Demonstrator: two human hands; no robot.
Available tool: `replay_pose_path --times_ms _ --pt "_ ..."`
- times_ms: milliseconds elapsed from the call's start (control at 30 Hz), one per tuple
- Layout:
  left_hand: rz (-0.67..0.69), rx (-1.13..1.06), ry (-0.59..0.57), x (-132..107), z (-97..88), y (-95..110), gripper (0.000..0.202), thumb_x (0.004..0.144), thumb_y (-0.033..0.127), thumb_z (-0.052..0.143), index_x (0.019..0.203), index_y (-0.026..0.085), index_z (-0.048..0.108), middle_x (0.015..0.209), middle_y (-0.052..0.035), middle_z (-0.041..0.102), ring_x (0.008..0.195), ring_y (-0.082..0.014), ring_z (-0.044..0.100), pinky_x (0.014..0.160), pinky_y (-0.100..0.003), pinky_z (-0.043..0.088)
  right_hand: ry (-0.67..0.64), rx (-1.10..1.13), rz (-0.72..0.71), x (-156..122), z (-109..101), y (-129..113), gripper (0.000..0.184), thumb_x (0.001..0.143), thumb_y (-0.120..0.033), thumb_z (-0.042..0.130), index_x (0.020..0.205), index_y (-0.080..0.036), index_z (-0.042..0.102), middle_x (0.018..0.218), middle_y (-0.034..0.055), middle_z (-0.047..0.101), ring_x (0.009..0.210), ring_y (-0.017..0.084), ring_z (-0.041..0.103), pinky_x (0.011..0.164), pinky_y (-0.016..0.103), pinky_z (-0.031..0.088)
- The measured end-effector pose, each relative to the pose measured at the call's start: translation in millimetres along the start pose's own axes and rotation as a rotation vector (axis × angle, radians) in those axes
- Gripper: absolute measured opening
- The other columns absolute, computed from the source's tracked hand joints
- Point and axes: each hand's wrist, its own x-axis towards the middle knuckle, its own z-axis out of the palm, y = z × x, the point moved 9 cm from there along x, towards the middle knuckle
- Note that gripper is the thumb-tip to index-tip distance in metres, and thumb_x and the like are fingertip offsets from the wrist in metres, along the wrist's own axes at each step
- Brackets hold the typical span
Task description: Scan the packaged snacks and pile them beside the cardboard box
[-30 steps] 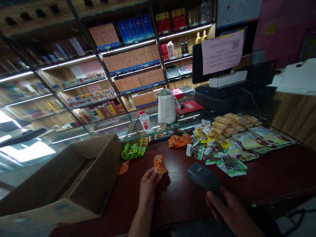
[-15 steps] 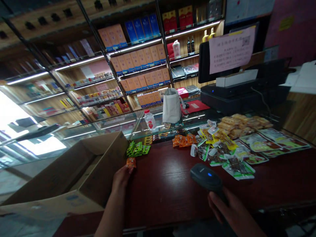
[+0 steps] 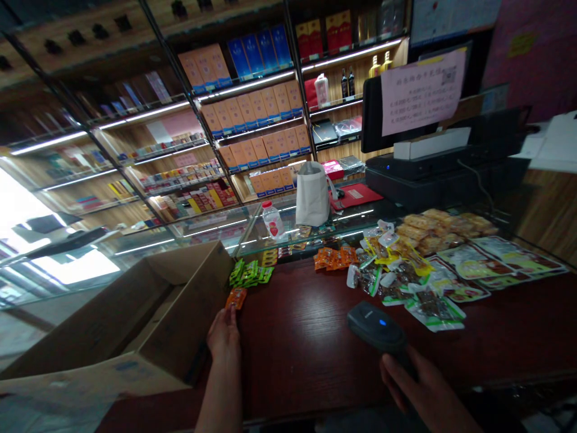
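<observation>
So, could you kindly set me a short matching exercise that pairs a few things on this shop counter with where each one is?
Things:
1. Barcode scanner
2. Orange snack packet
3. Cardboard box
4. Plastic bottle

Places:
A. Standing on the glass counter
B. Gripped in the right hand
C. At the fingertips of the left hand
D. Open, to the left of the left hand

Pairs: 1-B, 2-C, 3-D, 4-A.
</observation>
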Motion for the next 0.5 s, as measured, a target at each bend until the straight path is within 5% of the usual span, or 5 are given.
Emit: replay_pose_path --times_ms 133,333,500 --pt "0.03 -0.036 0.043 -14.3 -5.4 0.8 0.016 0.08 -0.001 0.055 0.077 0.015 0.054 0.07 0.0012 0.06 0.075 -0.0116 0.066 0.087 -0.03 0.058 0.012 -0.013 -0.002 0.3 -0.9 -2.6 0.066 0.072 -0.085 0.048 0.07 -0.02 0.056 0.053 -0.0021 0.051 0.048 0.014 0.048 0.05 0.027 0.041" --pt "0.144 -0.053 0.023 -31.5 -2.1 9.7 0.024 0.08 0.001 0.059 0.095 0.018 0.053 0.084 0.0038 0.058 0.079 -0.0055 0.064 0.091 -0.022 0.052 0.032 0.004 0.017 -0.3 -4.0 -0.1 0.067 0.069 -0.086 0.05 0.071 -0.02 0.056 0.054 -0.0014 0.053 0.049 0.014 0.049 0.051 0.027 0.042" --pt "0.106 0.091 -0.252 -68.9 47.8 -27.2 0.022 0.077 0.011 0.068 0.098 0.016 0.063 0.093 -0.0018 0.065 0.079 -0.0091 0.066 0.079 -0.022 0.055 0.037 0.061 0.012 2.9 -3.9 5.4 0.063 0.073 -0.081 0.052 0.076 -0.019 0.057 0.056 -0.0016 0.055 0.049 0.014 0.05 0.05 0.026 0.041"
